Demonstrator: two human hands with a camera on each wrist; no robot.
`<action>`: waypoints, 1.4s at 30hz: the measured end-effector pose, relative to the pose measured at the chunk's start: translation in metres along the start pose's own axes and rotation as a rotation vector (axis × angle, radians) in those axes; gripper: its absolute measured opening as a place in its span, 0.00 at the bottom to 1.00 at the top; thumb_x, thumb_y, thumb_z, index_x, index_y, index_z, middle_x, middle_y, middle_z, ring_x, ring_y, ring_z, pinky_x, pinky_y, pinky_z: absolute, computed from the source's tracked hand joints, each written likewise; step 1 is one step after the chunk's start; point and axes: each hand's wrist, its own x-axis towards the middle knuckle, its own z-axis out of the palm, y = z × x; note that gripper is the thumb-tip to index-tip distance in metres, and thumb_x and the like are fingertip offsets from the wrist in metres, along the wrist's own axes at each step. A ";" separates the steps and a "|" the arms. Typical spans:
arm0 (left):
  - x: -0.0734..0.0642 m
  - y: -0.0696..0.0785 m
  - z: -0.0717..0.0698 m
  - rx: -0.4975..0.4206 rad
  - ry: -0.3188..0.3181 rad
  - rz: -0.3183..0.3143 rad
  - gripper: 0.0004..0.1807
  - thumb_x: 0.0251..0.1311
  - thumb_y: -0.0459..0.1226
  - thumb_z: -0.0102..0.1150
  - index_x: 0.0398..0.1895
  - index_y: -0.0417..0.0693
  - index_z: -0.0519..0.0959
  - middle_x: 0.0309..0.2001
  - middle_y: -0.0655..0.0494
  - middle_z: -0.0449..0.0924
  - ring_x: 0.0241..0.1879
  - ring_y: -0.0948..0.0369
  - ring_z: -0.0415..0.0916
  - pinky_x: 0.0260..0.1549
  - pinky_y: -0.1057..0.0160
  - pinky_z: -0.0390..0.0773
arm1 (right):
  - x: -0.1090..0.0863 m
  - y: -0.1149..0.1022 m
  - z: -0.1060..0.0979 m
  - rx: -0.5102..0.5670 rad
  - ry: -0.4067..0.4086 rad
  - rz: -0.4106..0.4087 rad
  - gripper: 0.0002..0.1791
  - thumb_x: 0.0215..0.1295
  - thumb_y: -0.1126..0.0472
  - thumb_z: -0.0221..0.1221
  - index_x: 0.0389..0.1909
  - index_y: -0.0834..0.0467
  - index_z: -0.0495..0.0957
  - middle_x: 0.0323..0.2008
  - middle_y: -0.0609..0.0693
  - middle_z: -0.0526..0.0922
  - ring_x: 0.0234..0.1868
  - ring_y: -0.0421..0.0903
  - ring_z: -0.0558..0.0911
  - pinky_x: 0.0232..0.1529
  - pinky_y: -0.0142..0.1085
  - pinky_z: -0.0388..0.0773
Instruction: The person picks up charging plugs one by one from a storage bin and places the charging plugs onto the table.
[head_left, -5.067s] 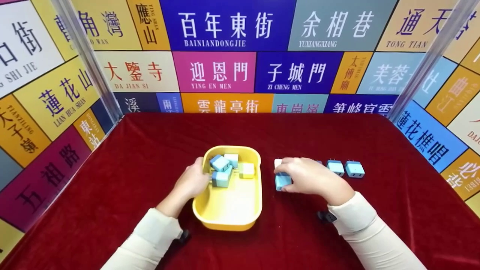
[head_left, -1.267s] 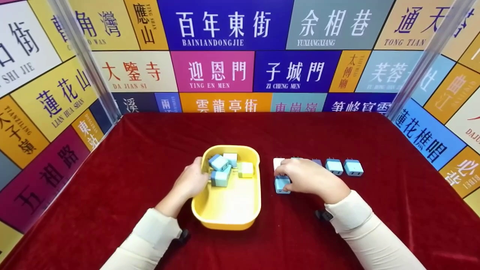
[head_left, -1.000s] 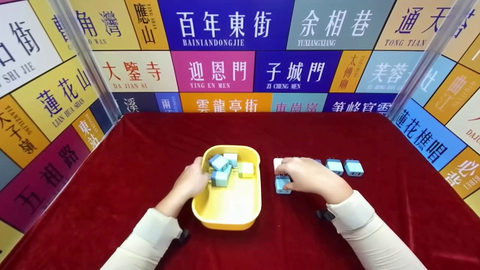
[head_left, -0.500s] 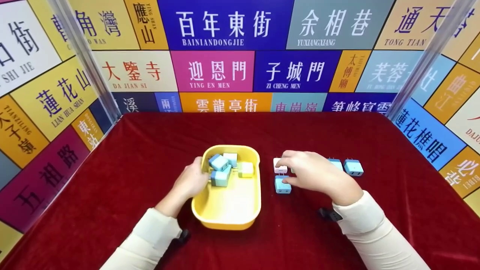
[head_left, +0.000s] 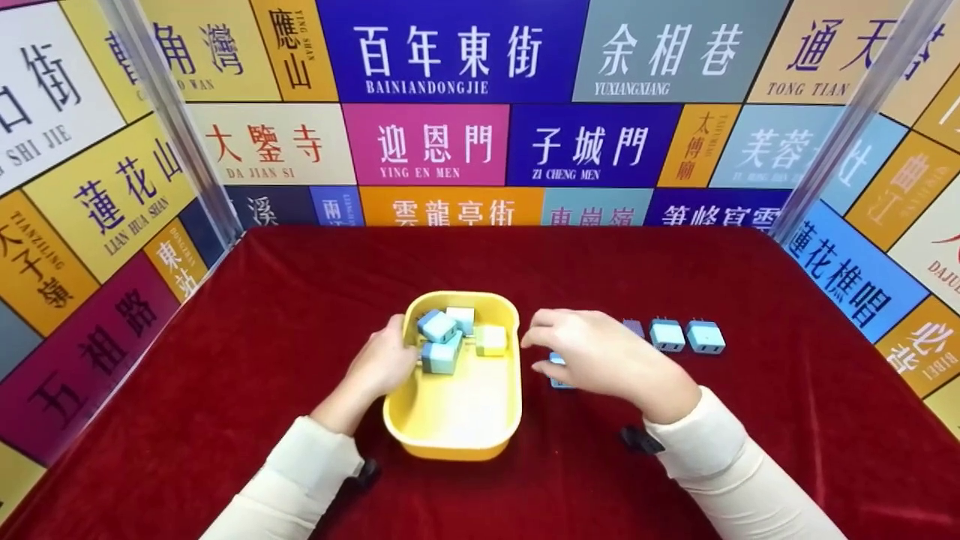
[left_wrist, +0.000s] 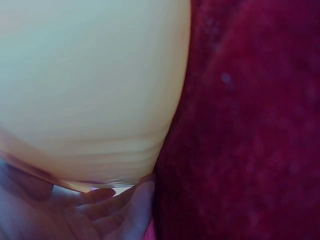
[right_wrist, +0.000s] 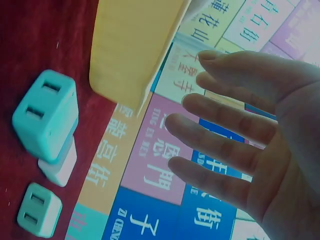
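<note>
My left hand [head_left: 381,356] grips the left rim of a yellow plastic tub [head_left: 454,452], whose outer wall fills much of the left wrist view. Inside the tub, towards its far end, lie several wall chargers: blue ones [head_left: 440,356], a whitish one [head_left: 462,319] and a yellow-green one [head_left: 493,340]. My right hand [head_left: 589,352] hovers between the tub and a row of chargers, holding nothing; its fingers spread in the right wrist view. Under it, partly hidden in the head view, is a two-port light-blue charger [right_wrist: 45,115], with a white charger [right_wrist: 62,162] and a pale green charger [right_wrist: 40,210] behind.
To the right, the row continues with a purple charger [head_left: 634,330] and two blue chargers [head_left: 667,335] on the dark red tablecloth [head_left: 300,262]. Sign-covered panels [head_left: 435,142] stand behind the table and at both sides.
My right hand has let go of the light-blue charger, which sits in front of the white one, and has shifted left towards the tub. The left hand and tub stay put.
</note>
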 end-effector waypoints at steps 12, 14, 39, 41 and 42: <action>0.000 0.001 0.000 -0.009 0.007 0.015 0.32 0.72 0.35 0.53 0.79 0.41 0.64 0.65 0.37 0.79 0.61 0.46 0.79 0.59 0.43 0.81 | 0.049 -0.017 0.008 0.043 -0.041 -0.075 0.11 0.69 0.57 0.71 0.49 0.56 0.88 0.43 0.52 0.83 0.40 0.50 0.81 0.45 0.42 0.85; 0.000 0.001 0.000 -0.007 0.003 0.013 0.32 0.72 0.35 0.53 0.79 0.41 0.64 0.64 0.38 0.80 0.60 0.46 0.80 0.58 0.43 0.82 | 0.055 -0.019 0.011 0.049 -0.057 -0.077 0.11 0.69 0.57 0.70 0.49 0.56 0.88 0.44 0.51 0.84 0.42 0.49 0.83 0.45 0.43 0.86; 0.001 -0.002 0.000 0.021 0.024 0.047 0.30 0.69 0.33 0.52 0.74 0.38 0.68 0.57 0.38 0.83 0.51 0.48 0.84 0.49 0.46 0.85 | 0.099 -0.037 0.080 0.131 0.047 0.019 0.05 0.67 0.62 0.71 0.40 0.58 0.86 0.37 0.50 0.80 0.35 0.46 0.80 0.38 0.37 0.82; 0.001 -0.002 0.000 0.020 0.022 0.048 0.30 0.69 0.33 0.52 0.75 0.38 0.67 0.58 0.37 0.83 0.52 0.47 0.84 0.50 0.46 0.86 | 0.099 -0.038 0.082 0.135 0.052 0.035 0.06 0.67 0.62 0.71 0.41 0.58 0.86 0.37 0.50 0.80 0.35 0.46 0.82 0.39 0.38 0.83; 0.001 -0.001 0.000 0.018 0.021 0.047 0.30 0.69 0.33 0.52 0.75 0.38 0.67 0.58 0.37 0.83 0.52 0.47 0.84 0.50 0.46 0.86 | 0.099 -0.039 0.082 0.140 0.048 0.044 0.06 0.67 0.62 0.71 0.42 0.58 0.86 0.37 0.50 0.81 0.35 0.47 0.82 0.40 0.38 0.83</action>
